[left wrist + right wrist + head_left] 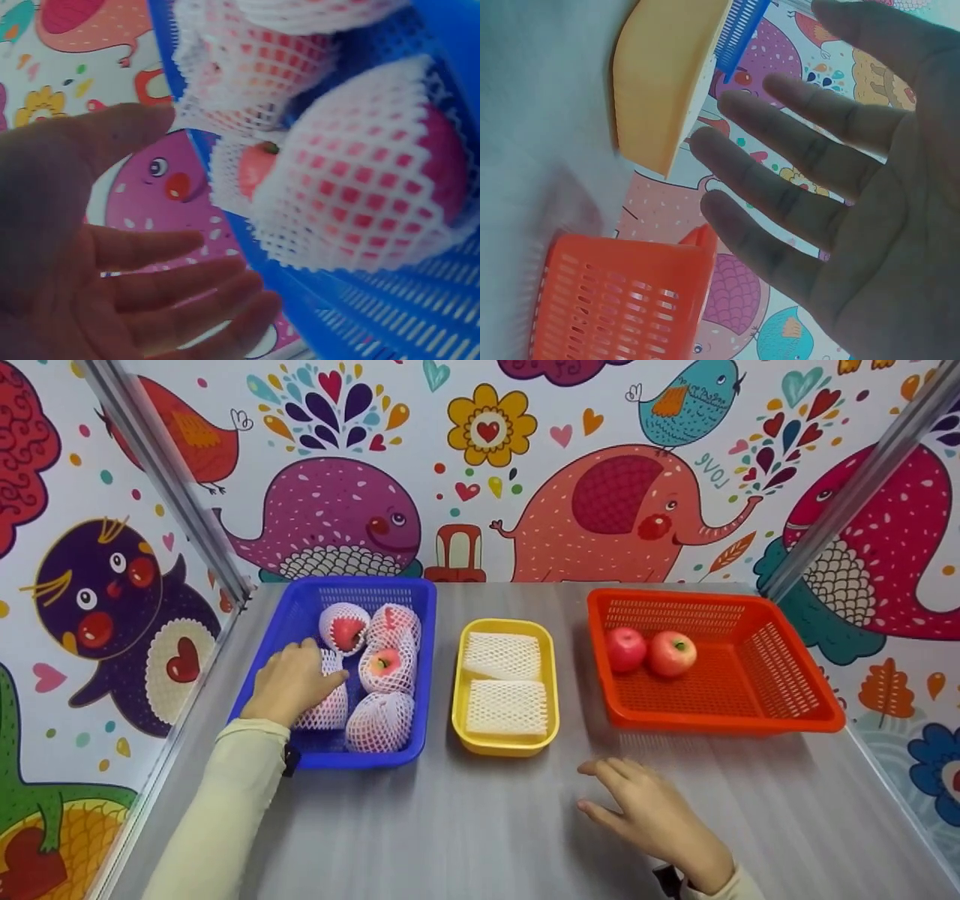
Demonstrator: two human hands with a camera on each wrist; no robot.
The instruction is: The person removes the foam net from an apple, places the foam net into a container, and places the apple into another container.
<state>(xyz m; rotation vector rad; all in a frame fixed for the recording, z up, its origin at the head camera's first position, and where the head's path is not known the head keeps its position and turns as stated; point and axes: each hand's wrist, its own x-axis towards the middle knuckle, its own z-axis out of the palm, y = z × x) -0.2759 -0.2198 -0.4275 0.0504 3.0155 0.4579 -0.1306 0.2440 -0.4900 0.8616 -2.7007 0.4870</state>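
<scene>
My left hand (291, 682) is over the left side of the blue basket (425, 675), fingers spread and relaxed. Right beside it lies an apple in a white foam net (328, 711), partly hidden by the hand in the head view. In the left wrist view there is a gap between the fingers and the netted apple (345, 180). Several more netted apples, such as one at the basket's front corner (380, 723), sit in the same basket. Low over the table's right side, my right hand (645, 810) hangs with loosely extended fingers and holds nothing.
Between the baskets stands a yellow container (506, 746) with flat white foam nets (506, 707) in two stacks. A red basket (750, 682) on the right holds two bare apples (673, 654) at its left end. Patterned panels enclose the grey table (450, 825).
</scene>
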